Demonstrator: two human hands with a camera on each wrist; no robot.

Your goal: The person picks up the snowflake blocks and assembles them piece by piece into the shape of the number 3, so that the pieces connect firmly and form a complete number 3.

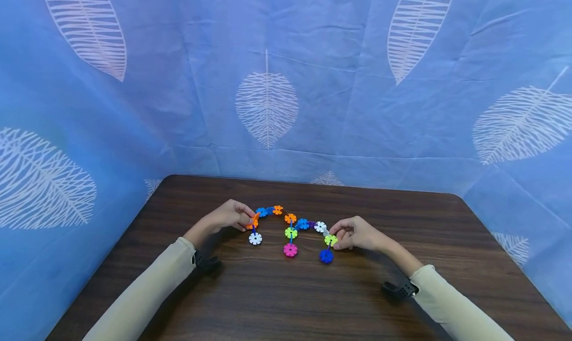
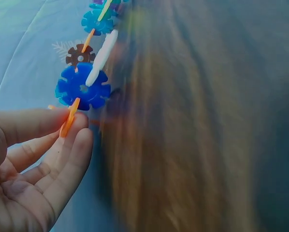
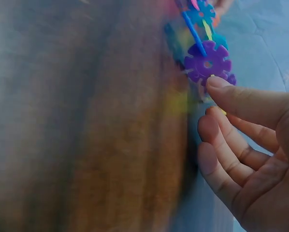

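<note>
A chain of slotted plastic snowflake discs in several colours stretches between my two hands above the table. My left hand pinches an orange disc at the left end; beside it in the left wrist view is a blue disc. At the other end, my right hand pinches the chain by a yellow-green disc. A purple disc sits just above the thumb in the right wrist view. Three short strands hang down, ending in a white disc, a pink disc and a dark blue disc.
The dark wood-grain table has rounded far corners. Behind it and along both sides hangs a blue cloth with white leaf prints. Dark straps with black fittings circle both wrists.
</note>
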